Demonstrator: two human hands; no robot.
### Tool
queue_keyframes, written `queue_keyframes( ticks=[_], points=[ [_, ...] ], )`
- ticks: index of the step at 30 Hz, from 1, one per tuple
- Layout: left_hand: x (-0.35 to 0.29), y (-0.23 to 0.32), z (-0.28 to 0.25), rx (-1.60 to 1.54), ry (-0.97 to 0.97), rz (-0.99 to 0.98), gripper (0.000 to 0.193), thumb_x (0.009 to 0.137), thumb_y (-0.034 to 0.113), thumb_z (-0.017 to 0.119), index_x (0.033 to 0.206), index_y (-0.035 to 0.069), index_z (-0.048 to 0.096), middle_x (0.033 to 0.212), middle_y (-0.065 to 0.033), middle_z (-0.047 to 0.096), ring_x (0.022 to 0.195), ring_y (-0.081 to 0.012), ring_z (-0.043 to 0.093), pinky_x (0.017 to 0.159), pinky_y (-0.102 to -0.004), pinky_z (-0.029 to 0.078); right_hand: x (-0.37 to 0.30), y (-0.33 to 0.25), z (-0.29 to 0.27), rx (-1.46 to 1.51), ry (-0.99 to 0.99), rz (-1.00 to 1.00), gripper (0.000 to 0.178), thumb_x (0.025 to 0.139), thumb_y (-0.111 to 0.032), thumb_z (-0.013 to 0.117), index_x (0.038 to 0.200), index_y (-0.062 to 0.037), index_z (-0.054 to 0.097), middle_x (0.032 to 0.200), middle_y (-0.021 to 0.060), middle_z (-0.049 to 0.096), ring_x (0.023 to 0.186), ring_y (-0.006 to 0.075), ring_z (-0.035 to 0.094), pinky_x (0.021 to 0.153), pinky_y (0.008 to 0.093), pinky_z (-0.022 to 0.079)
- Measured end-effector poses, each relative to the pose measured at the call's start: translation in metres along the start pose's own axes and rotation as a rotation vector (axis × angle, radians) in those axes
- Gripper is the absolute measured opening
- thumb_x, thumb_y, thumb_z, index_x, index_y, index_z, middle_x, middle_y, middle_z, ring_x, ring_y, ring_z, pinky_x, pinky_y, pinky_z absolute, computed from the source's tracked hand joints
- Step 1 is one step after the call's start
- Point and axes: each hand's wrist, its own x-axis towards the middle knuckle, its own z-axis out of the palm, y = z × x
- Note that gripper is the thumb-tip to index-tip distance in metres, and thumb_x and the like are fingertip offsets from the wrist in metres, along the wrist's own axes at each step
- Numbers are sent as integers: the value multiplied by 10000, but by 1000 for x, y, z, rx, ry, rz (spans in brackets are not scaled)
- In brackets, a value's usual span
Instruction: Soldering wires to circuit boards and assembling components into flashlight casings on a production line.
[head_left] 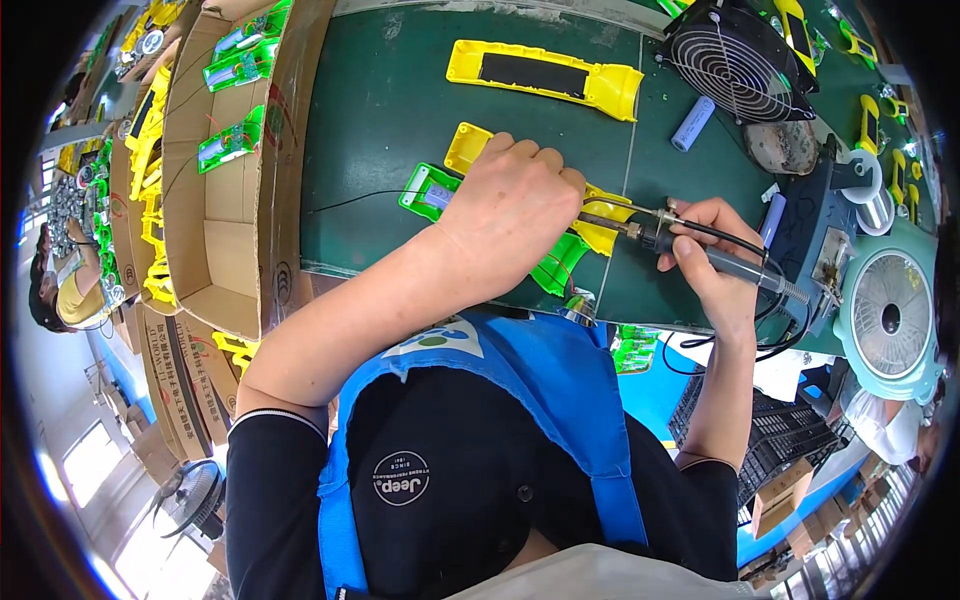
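My right hand is closed around the grey handle of a soldering iron with a thin metal tube along its side. The iron's shaft points left, toward my left hand. That hand is curled like a fist over a green plastic casing and a yellow plastic casing; its fingertips and whatever they pinch are hidden. A blue cylindrical battery sits in the green casing's left end. The iron's tip is hidden by my left hand. Another yellow casing with a black panel lies farther back.
A cardboard box with green casings stands at the left. At the right are a black fan, a loose battery, a blue-grey soldering station with cables, and a pale green fan. A person sits far left.
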Motion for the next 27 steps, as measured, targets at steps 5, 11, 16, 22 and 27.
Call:
queue_keyframes(
  ticks=[5,11,16,22,27],
  points=[
    [-1,0,-2,-9,-1,-3,114,701,26,608,815,18,598,801,-120,596,835,-275,601,774,-367,455,-12,6,-2,47,71,-85,150,822,-101,639,894,7,564,692,57,636,658,112,633,1065,478,365],
    [0,2,0,6,19,-4,101,706,28,609,807,21,601,784,-119,593,816,-275,606,777,-370,456,-34,25,24,225,309,-278,336,909,-236,603,1078,1,433,837,162,646,758,230,661,894,426,489],
    [1,3,0,14,35,-27,60,722,50,597,778,28,593,767,-105,587,810,-263,609,767,-370,456,-22,31,65,238,284,-348,319,921,-132,592,1140,-15,391,1060,176,562,898,261,672,843,374,507],
    [1,4,1,22,36,-39,53,721,65,597,764,36,587,764,-100,580,807,-261,606,750,-367,452,-18,42,77,89,284,-387,340,949,-233,563,1129,-19,371,911,170,629,841,229,656,860,366,484],
    [1,3,3,22,54,-37,58,714,66,601,762,39,584,761,-98,578,807,-257,604,748,-364,453,-18,39,77,74,284,-364,346,951,-245,553,1130,-15,366,902,178,627,831,236,651,862,383,488]
  ],
)
